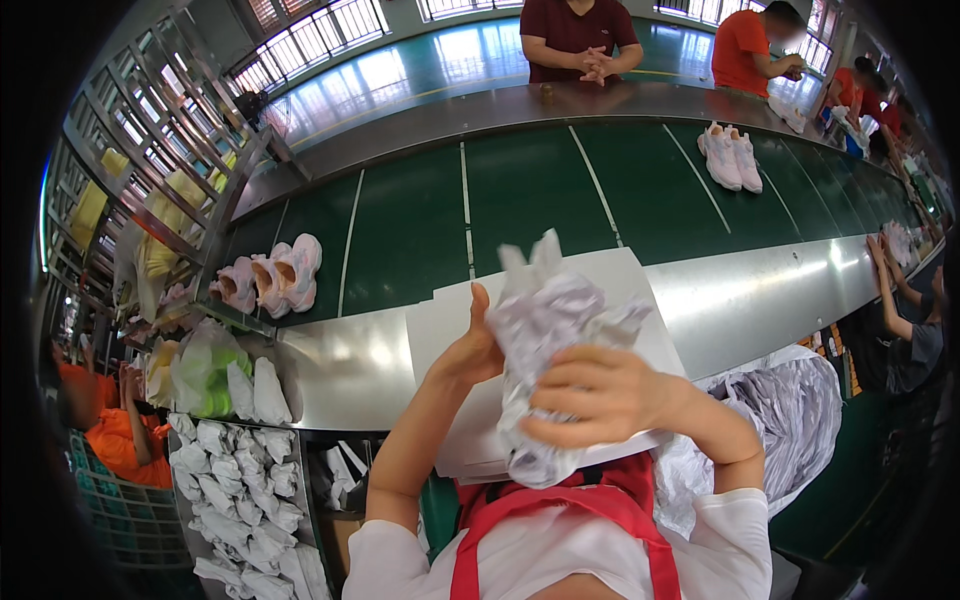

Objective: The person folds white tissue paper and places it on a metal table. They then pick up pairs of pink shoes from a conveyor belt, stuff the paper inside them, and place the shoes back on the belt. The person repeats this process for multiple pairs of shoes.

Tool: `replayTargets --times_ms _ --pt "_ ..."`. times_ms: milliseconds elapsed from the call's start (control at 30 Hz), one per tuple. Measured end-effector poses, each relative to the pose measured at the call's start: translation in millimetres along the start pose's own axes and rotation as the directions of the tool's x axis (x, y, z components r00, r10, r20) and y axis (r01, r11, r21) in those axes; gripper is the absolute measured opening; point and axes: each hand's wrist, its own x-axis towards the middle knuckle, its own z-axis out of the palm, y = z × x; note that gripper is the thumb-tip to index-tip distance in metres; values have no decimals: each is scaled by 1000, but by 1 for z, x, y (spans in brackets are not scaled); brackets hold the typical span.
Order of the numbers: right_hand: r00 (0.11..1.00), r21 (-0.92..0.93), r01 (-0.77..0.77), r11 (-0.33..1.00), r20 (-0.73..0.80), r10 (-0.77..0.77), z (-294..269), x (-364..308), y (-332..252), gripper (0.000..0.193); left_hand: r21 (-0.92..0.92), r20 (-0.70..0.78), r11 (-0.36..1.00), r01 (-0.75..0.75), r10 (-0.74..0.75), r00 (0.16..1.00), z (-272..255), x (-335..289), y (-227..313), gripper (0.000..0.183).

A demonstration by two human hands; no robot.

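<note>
Green conveyor belt (530, 200) with white lines runs across the view beyond my hands, edged on the near side by a steel ledge (350, 370).

Obs. 1: my left hand (470, 352) and right hand (600, 395) are both raised in front of my chest, closed together around one wad of crumpled white tissue paper (545, 340). Left thumb stands up along the wad's left side; the right hand's fingers wrap across its front and lower half. Both hands clamped on it; the top of the wad sticks up above them.

Obs. 2: directly behind and under the hands lies a stack of flat white sheets (450, 320), resting on the ledge.

Obs. 3: right of my right forearm, a large heap of loose paper (790, 410).

Obs. 4: below and left of my left elbow, rows of already crumpled paper wads (235, 490) in a bin.

Obs. 5: left of the left hand, on the belt's edge, a pair of pink shoes (270, 278). Far beyond the right hand, a second pair of pale shoes (730, 157) on the belt.

Obs. 6: across the belt, a person in a dark red shirt (580, 35) with hands clasped, and a person in an orange shirt (745, 50).
</note>
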Motion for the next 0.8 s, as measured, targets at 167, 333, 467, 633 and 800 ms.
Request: replayTargets --times_ms 167,333,467,633,800 --pt "996 121 31 992 83 -42 20 -3 0 21 89 3 983 -160 160 987 24 10 14 95" --pt "912 226 -385 895 -55 406 9 3 10 34 424 -318 893 -150 302 899 28 8 -5 64" --pt "645 450 -694 562 42 763 10 -6 17 43 49 -207 990 -133 140 968 12 10 -17 96" --pt "449 505 -817 278 254 857 13 -9 38 56 647 -131 725 -236 411 902 29 -6 18 63" --pt "587 -135 -808 573 -108 802 25 -9 25 83 572 -274 738 -359 584 764 33 11 7 49"
